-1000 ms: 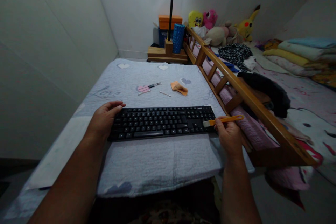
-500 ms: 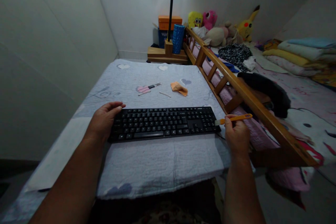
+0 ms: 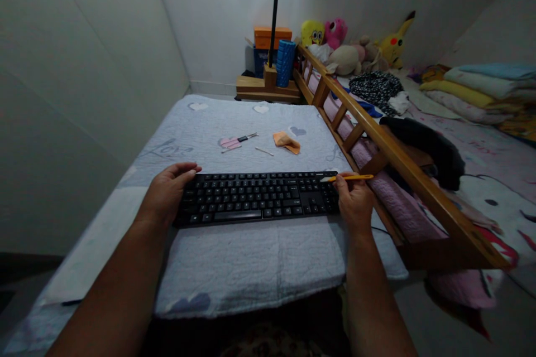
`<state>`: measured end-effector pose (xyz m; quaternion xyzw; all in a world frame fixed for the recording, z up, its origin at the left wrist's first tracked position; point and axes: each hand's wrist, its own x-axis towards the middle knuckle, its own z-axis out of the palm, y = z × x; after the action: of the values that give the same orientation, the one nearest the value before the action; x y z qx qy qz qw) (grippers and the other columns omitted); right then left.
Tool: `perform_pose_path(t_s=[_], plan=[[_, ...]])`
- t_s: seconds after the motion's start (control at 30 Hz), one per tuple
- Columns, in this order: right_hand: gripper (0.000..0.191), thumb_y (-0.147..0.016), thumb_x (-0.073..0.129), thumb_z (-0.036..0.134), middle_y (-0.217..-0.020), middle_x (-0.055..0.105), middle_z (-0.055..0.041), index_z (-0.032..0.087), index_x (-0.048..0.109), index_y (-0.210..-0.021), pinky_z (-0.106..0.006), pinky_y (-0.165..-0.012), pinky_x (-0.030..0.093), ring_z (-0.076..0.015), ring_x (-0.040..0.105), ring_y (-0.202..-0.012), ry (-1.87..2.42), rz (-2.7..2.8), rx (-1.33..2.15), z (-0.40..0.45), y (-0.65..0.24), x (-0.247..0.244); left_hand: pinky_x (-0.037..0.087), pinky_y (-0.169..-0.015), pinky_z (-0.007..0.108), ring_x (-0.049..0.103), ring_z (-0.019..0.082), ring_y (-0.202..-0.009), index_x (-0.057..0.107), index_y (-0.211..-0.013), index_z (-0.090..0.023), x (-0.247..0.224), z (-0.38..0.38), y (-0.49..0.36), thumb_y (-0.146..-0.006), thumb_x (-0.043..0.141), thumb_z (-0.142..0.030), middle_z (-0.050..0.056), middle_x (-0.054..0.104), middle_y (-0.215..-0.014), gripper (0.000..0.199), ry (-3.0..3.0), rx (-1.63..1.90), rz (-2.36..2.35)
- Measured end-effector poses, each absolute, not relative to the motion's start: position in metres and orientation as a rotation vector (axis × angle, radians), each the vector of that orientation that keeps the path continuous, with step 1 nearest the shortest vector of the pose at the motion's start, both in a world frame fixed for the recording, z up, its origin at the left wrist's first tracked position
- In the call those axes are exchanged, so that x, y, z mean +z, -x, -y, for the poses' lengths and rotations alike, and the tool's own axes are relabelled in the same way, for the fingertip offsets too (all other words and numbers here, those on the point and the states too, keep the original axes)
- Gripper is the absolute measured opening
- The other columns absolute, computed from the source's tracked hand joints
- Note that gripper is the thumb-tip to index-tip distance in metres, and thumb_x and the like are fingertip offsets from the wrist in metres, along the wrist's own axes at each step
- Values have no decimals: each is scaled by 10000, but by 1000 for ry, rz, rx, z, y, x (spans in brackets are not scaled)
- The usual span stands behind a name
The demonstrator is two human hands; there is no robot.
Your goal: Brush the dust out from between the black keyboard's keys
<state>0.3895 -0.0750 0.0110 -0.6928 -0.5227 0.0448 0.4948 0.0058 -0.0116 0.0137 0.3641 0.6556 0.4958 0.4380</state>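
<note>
Plainly, two hands are at work on one black keyboard (image 3: 251, 198), which lies across the pale printed cover (image 3: 259, 251) in front of the person, its space bar on the near side. The left hand (image 3: 165, 192) grips the keyboard's left end, thumb on top and fingers curled around the far corner. The right hand (image 3: 355, 203) pinches one brush (image 3: 355, 177) by its orange handle, with the bristles pointing left over the upper right keys; whether they touch the keys, I cannot tell. Beyond the keyboard lie four small things: one orange cloth (image 3: 288, 143), two cotton swabs (image 3: 264, 151) well apart from each other, and one thin tool (image 3: 243, 139) with a black middle and a metal tip, resting over a pink heart print. One wooden rail (image 3: 389, 139) runs along the right side of the cover. At the far end stand two boxes, an orange box (image 3: 273, 38) on top of a dark blue box (image 3: 260, 60), with one blue roller (image 3: 285, 64) and one black pole (image 3: 275, 5) nearby. Past the rail sit at least four soft toys, among them two yellow and one pink toy (image 3: 335, 32), and one stack of folded bedding (image 3: 481, 86).
</note>
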Motion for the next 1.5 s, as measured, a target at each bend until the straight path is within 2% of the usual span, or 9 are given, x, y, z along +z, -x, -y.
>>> perform_pose_path(t_s=[0.23, 0.43, 0.6, 0.9, 1.07, 1.23, 1.37, 1.5], plan=[[296, -903, 557, 489, -830, 748, -64, 215, 665, -878, -345, -783, 525, -230, 697, -781, 1668, 1285, 79, 69, -389, -3, 494, -633, 281, 631, 186, -718, 722, -914, -213, 14, 12, -6, -654, 754, -326, 41, 730, -859, 285, -926, 1230, -1640], [315, -899, 519, 504, -736, 710, -54, 228, 651, -824, -339, -727, 495, -235, 666, -713, 1772, 1327, 6, 73, -391, -3, 504, -653, 282, 640, 179, -732, 717, -910, -212, 14, 12, -6, -648, 754, -313, 53, 753, -945, 284, -916, 1235, -1635], [280, -898, 492, 449, -649, 635, -23, 237, 596, -748, -322, -686, 454, -216, 609, -663, 1773, 1309, -66, 80, -391, -3, 498, -637, 274, 641, 180, -735, 729, -912, -214, 14, 13, -6, -647, 761, -316, 46, 747, -918, 286, -909, 1234, -1631], [257, -926, 527, 434, -784, 693, -36, 219, 640, -843, -309, -729, 471, -211, 650, -747, 1652, 1324, 83, 72, -385, -4, 499, -633, 267, 648, 181, -752, 731, -907, -212, 10, 10, -4, -639, 773, -322, 52, 750, -931, 294, -915, 1238, -1619], [276, -900, 487, 445, -659, 627, -18, 233, 595, -761, -317, -673, 413, -210, 597, -658, 1765, 1345, -6, 73, -389, -5, 502, -629, 269, 644, 180, -731, 726, -915, -208, 15, 12, -7, -638, 768, -320, 47, 744, -900, 302, -908, 1243, -1633], [240, -864, 461, 364, -582, 549, 10, 238, 546, -678, -308, -630, 362, -196, 547, -612, 1777, 1347, -60, 78, -395, -10, 495, -625, 259, 632, 167, -712, 727, -925, -204, 14, 12, -5, -637, 765, -327, 34, 732, -872, 315, -923, 1227, -1638], [235, -857, 462, 322, -565, 515, 20, 243, 508, -640, -309, -642, 372, -191, 533, -611, 1705, 1332, -58, 82, -396, -11, 487, -625, 246, 620, 151, -700, 727, -919, -202, 12, 11, -5, -636, 767, -315, 29, 732, -881, 307, -911, 1243, -1633], [225, -909, 467, 354, -651, 568, 10, 240, 541, -730, -309, -693, 416, -199, 566, -688, 1644, 1309, -98, 80, -394, -9, 485, -616, 252, 614, 154, -679, 725, -934, -203, 12, 12, -5, -644, 764, -320, 29, 727, -857, 315, -904, 1227, -1633]])
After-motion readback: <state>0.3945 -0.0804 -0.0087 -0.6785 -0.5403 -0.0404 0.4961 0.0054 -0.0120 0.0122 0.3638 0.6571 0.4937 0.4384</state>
